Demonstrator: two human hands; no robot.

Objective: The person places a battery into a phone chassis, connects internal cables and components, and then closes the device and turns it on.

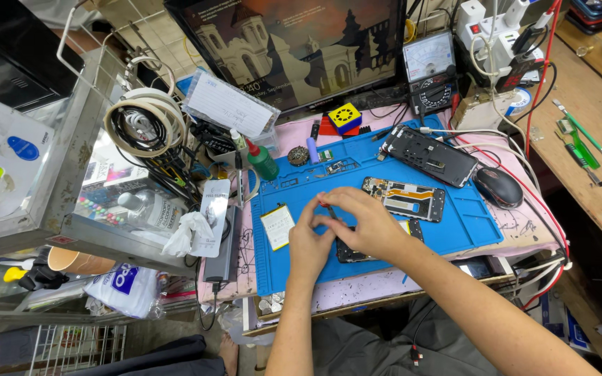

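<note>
My left hand (309, 240) and my right hand (365, 221) meet over the front of a blue work mat (454, 233). Together they pinch a small dark part (329, 211) between the fingertips. Under my right hand lies a dark opened phone body (348, 253), mostly hidden. A white phone battery (277, 226) lies just left of my left hand. Behind my right hand rests a phone frame with orange ribbon cables (404, 198), and farther back a black phone back frame (430, 156).
A black mouse (497, 187) sits at the mat's right edge. A green bottle (262, 160), a monitor (294, 45), an analogue meter (430, 69) and a power strip (496, 38) crowd the back. A wire shelf with cable coils (141, 125) stands left. Tools lie on the wooden bench (587, 146).
</note>
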